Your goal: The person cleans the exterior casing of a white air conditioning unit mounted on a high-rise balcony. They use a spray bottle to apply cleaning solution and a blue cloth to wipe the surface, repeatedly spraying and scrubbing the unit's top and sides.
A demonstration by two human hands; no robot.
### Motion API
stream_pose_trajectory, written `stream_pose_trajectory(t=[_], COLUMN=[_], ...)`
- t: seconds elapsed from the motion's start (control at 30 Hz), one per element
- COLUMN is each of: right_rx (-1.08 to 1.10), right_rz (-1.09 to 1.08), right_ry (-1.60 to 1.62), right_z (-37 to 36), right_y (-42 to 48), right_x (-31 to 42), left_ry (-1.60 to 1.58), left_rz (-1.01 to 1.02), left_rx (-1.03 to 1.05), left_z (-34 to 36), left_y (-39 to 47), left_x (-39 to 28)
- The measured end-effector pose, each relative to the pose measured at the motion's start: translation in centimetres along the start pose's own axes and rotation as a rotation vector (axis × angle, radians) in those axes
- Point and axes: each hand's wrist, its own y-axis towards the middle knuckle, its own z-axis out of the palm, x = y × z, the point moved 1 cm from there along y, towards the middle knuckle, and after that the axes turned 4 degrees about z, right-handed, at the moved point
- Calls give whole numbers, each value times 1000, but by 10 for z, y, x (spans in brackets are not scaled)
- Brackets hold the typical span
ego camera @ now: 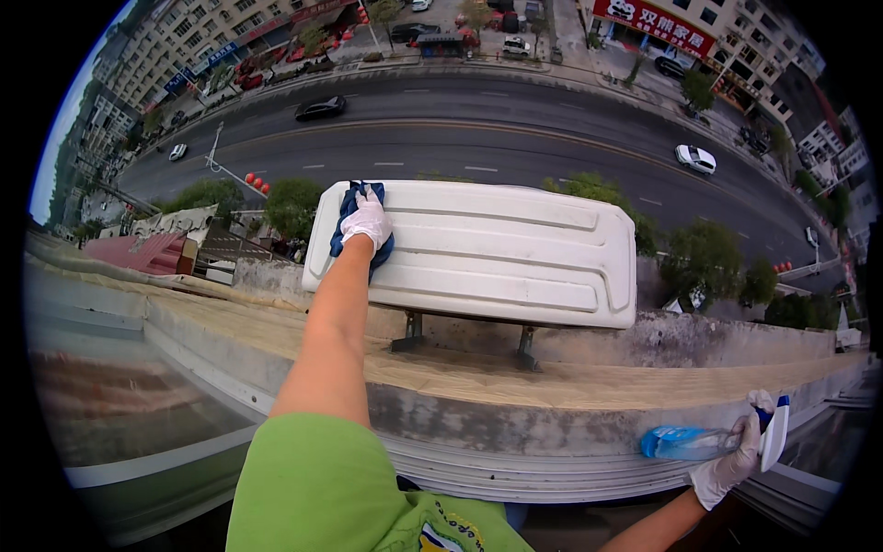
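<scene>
My left hand (368, 219), in a thin whitish glove, presses a dark blue cloth (381, 261) onto the left end of the white ribbed top of an outdoor air conditioner unit (490, 241). The cloth is bunched under and around the fingers. At the lower right my right hand (745, 438), gloved too, grips the neck of a clear spray bottle (690, 443) with blue liquid and a white and blue trigger head (775, 433). The bottle lies nearly level in the view, its base pointing left, over the window sill and apart from the unit.
Metal brackets (526, 348) show beneath the unit, by a stained concrete ledge (483, 417). Window frame tracks (510, 476) run in front of my body, with glass panes (124, 400) at the left. Far below lies a street (428, 141) with cars and trees.
</scene>
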Motion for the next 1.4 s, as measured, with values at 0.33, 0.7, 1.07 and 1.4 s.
stream_pose_trajectory(t=[0.33,0.7,1.07,1.4], right_rx=[4,58,97,60], right_rz=[100,87,79,103], right_ry=[29,30,-41,0], right_z=[-35,-39,-38,-42], right_y=[13,12,14,16], right_x=[-21,-21,-18,-19], left_ry=[-9,71,-216,-106], left_rz=[-26,295,64,96], left_rx=[-9,-101,-107,-85], left_z=[-1,12,-10,-8], left_y=[5,-53,6,16], left_x=[20,3,43,43])
